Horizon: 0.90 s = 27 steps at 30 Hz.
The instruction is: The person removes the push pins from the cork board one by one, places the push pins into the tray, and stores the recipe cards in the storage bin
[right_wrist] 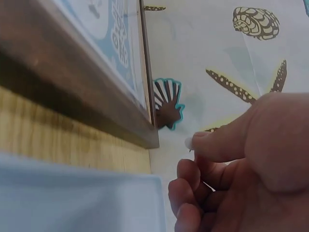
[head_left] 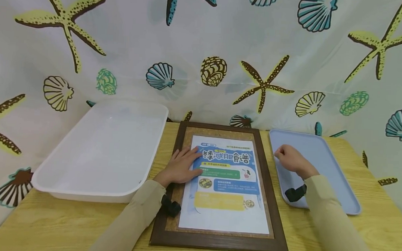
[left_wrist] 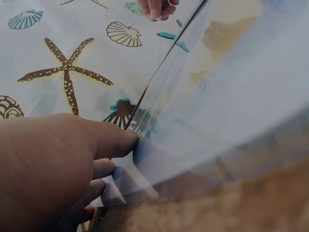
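Note:
A glossy printed poster (head_left: pixel 224 216) in blue, green and yellow lies on a cork board (head_left: pixel 217 133) with a dark wooden frame (head_left: pixel 216 241). My left hand (head_left: pixel 179 166) rests on the poster's left side, fingers spread and thumb on the sheet. In the left wrist view the thumb and fingertips (left_wrist: pixel 126 139) touch the glossy sheet, which mirrors them. Right of the board, my right hand (head_left: pixel 294 159) is raised over a light blue tray (head_left: pixel 347 206). Between thumb and forefinger it pinches a small white push pin (right_wrist: pixel 189 143), the other fingers curled in.
A large white basin (head_left: pixel 99 147) stands on the wooden table (head_left: pixel 65 224) to the left of the board. The light blue tray lies close along the board's right side. Behind everything hangs a white cloth (head_left: pixel 191 35) printed with starfish and shells.

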Each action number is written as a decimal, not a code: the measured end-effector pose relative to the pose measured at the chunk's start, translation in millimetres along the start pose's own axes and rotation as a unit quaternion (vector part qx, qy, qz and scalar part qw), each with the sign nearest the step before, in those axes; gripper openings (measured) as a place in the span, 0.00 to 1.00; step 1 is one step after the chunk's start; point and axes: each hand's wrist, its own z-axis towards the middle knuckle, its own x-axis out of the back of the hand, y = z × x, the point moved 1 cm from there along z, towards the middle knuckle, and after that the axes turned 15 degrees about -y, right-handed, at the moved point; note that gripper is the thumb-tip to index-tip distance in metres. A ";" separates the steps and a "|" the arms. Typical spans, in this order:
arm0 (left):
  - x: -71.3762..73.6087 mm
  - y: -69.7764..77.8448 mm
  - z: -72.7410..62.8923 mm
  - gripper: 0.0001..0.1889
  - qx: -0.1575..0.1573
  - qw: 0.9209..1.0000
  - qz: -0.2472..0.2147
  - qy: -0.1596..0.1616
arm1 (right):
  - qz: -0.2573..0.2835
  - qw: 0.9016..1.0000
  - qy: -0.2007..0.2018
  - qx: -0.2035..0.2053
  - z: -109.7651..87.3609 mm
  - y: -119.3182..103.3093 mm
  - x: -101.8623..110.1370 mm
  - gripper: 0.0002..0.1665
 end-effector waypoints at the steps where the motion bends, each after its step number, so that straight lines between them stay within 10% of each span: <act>1: 0.0 -0.2 -0.1 0.33 -0.001 1.000 0.000 0.000 | 0.000 1.000 -0.002 -0.004 -2.5 2.9 0.7 0.18; 27: -0.5 0.1 0.3 0.33 0.000 1.000 -0.004 0.006 | -0.031 0.996 -0.062 -0.064 -46.8 59.3 5.7 0.14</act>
